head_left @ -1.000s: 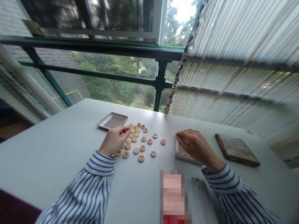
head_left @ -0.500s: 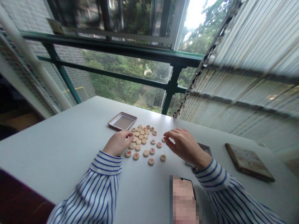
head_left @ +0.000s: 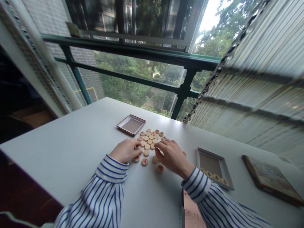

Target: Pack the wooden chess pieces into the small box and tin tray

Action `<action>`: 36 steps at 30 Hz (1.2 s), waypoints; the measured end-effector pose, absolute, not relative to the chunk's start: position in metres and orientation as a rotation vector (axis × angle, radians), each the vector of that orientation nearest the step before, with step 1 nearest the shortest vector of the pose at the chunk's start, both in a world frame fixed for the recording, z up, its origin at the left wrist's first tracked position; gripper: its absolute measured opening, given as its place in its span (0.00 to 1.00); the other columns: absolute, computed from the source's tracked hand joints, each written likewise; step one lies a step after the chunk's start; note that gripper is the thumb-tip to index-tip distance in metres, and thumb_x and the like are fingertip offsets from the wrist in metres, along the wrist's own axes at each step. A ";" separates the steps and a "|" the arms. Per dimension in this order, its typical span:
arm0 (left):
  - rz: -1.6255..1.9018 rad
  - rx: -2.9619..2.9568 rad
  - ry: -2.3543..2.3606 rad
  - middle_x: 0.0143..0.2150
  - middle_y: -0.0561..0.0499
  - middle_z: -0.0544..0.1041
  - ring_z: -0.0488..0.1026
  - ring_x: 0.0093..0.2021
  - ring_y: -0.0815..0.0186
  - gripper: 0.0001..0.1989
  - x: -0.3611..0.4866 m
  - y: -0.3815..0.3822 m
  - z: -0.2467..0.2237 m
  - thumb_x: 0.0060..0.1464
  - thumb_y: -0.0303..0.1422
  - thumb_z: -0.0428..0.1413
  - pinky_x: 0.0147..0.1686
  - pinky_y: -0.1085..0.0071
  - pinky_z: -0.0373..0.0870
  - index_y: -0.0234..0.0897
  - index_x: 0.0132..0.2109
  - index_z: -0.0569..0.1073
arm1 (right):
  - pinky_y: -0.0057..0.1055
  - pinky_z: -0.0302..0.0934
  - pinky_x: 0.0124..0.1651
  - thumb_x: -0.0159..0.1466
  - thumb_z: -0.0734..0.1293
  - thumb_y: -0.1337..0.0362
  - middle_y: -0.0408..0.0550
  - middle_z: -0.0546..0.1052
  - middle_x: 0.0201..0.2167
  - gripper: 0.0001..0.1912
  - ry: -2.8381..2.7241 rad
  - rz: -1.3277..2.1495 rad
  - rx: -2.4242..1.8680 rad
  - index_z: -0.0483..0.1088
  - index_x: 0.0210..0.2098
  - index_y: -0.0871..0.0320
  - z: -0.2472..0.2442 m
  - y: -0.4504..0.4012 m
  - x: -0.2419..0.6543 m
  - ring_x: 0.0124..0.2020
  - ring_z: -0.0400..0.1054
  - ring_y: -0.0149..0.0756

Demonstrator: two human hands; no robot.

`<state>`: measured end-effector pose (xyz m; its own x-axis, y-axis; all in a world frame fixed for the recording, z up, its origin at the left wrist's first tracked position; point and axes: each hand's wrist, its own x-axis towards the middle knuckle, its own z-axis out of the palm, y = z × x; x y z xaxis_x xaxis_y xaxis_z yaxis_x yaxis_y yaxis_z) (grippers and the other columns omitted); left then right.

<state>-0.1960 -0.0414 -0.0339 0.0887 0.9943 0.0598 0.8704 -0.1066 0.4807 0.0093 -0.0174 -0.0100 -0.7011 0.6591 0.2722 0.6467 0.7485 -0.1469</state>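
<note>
Round wooden Chinese chess pieces (head_left: 149,141) lie in a loose cluster on the white table, many blank side up, some showing red or black characters. My left hand (head_left: 125,150) is at the cluster's left edge, its thumb and index finger closed about a pale piece (head_left: 141,151) that they partly hide. From the right, my right hand (head_left: 172,155) hovers over the cluster. Its thumb and fingers are apart, close to a blank piece (head_left: 152,146), and it covers some pieces. Nearer me sit two red-marked pieces, one left (head_left: 144,161) and one right (head_left: 160,168).
A shallow tin tray (head_left: 118,127) stands behind the cluster. To the right, a grey tray (head_left: 230,169) holds several pieces in a row along its near side. Beyond it lies a flat box with a picture lid (head_left: 270,177). A phone (head_left: 193,205) is partly under my right forearm.
My right hand has moved left from the cluster's right side to over the pieces, uncovering the grey tray. My left hand stays at the left edge. The whole view has shifted slightly.
</note>
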 end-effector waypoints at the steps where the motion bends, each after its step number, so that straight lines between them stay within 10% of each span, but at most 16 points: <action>1: 0.537 2.041 1.840 0.31 0.49 0.76 0.71 0.31 0.65 0.15 -0.196 -0.041 -0.034 0.46 0.40 0.52 0.30 0.74 0.61 0.39 0.39 0.75 | 0.30 0.49 0.39 0.62 0.58 0.66 0.46 0.73 0.32 0.08 -2.627 0.065 -1.010 0.68 0.36 0.56 -0.011 -0.018 0.009 0.37 0.63 0.33; 13: 0.505 2.003 1.733 0.24 0.52 0.74 0.69 0.25 0.69 0.11 -0.186 -0.043 -0.028 0.49 0.36 0.50 0.27 0.75 0.60 0.36 0.25 0.72 | 0.31 0.47 0.38 0.62 0.59 0.67 0.46 0.73 0.31 0.07 -2.606 0.076 -0.957 0.69 0.35 0.56 -0.016 -0.019 0.005 0.37 0.62 0.35; 36: 1.011 1.419 1.439 0.43 0.45 0.77 0.73 0.43 0.63 0.20 -0.190 -0.040 -0.016 0.47 0.39 0.56 0.46 0.66 0.68 0.31 0.45 0.73 | 0.31 0.50 0.39 0.62 0.58 0.66 0.47 0.73 0.33 0.08 -2.541 0.158 -1.000 0.68 0.37 0.56 -0.018 -0.019 0.005 0.38 0.62 0.35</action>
